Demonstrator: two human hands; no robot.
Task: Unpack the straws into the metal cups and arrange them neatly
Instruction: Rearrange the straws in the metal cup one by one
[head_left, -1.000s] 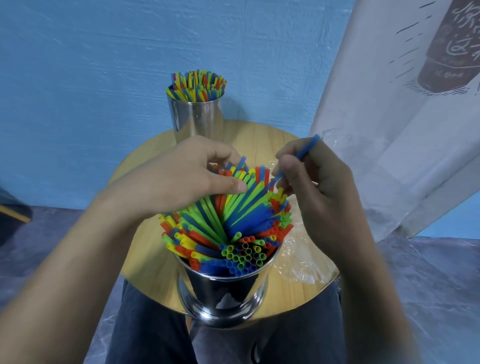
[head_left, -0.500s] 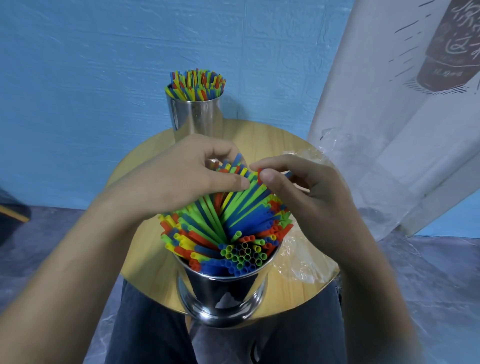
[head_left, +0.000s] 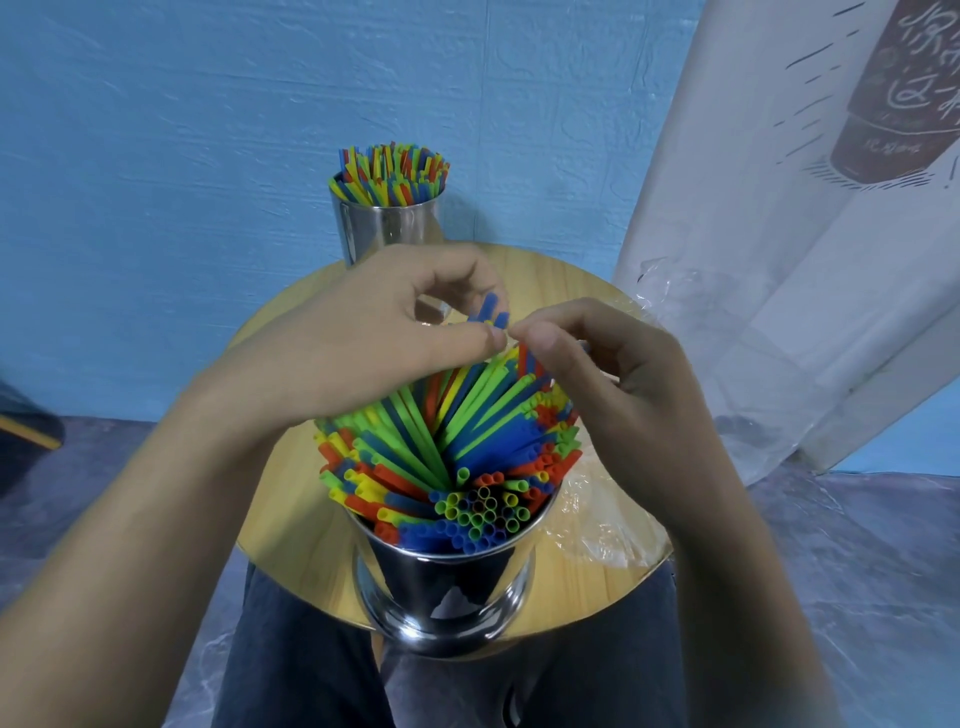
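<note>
Nearest: polished metal cup (head_left: 447, 587) at the front edge of the round wooden counter (head_left: 291, 499), packed with thin plastic straws in blue, green, yellow and red (head_left: 452, 441). Near ones stand about upright, open ends facing the camera; the rest fan away, long axes leaning toward the far rim.

Both hands sit over that far side, thumb tips almost touching. Left hand (head_left: 374, 338) is pinched on a couple of blue straw ends (head_left: 491, 312) sticking up past the bunch. Right hand (head_left: 618, 379) is curled, fingers at the leaning tips; can't tell if it actually grips one. Left looks marginally nearer the proud blue ends.

Judgement: next move is pushing those down level, along the straw axis.

Crumpled clear plastic wrapper (head_left: 608, 525) lies right of the cup. Farther back, a second steel cup (head_left: 387, 228), already filled.
</note>
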